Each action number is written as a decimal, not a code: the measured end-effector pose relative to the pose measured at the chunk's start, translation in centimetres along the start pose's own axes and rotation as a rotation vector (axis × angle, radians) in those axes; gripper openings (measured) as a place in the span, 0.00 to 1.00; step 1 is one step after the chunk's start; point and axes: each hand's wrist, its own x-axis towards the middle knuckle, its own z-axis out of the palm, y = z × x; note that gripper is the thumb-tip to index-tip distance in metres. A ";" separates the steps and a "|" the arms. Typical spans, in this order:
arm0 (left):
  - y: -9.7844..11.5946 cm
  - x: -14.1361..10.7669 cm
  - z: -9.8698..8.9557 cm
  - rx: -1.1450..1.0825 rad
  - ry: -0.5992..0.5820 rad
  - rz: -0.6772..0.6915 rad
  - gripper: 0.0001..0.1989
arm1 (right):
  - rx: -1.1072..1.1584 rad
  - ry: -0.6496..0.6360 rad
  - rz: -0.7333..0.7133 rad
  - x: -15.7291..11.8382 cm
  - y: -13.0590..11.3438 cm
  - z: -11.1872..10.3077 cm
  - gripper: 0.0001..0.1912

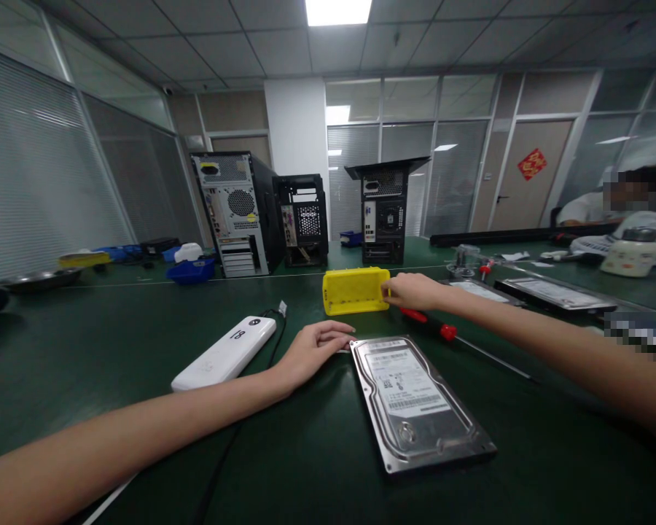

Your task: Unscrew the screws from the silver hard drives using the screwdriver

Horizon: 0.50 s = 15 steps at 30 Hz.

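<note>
A silver hard drive lies label-up on the green table in front of me. Beside its far left corner rests my left hand, fingers stretched out and fingertips by the drive's edge. Farther back, a yellow plastic bin is tipped so its open side faces me, with a few small bits inside that I cannot make out. My right hand has its fingers closed at the bin's right rim; the fingertips are partly hidden. Below that hand lies a red-handled screwdriver, its shaft pointing right.
A white power bank with a black cable lies left. Computer cases stand at the back, near a blue bin. More hard drives and a jar are on the right, where another person sits.
</note>
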 end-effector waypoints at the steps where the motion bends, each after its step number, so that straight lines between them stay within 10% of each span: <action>1: 0.0 0.0 0.0 0.002 -0.002 0.000 0.12 | -0.005 0.018 0.003 0.3 -0.2 0.1 0.16; 15: -0.2 0.0 -0.2 0.008 -0.024 0.013 0.13 | -0.068 -0.009 0.014 2.4 -1.7 2.7 0.16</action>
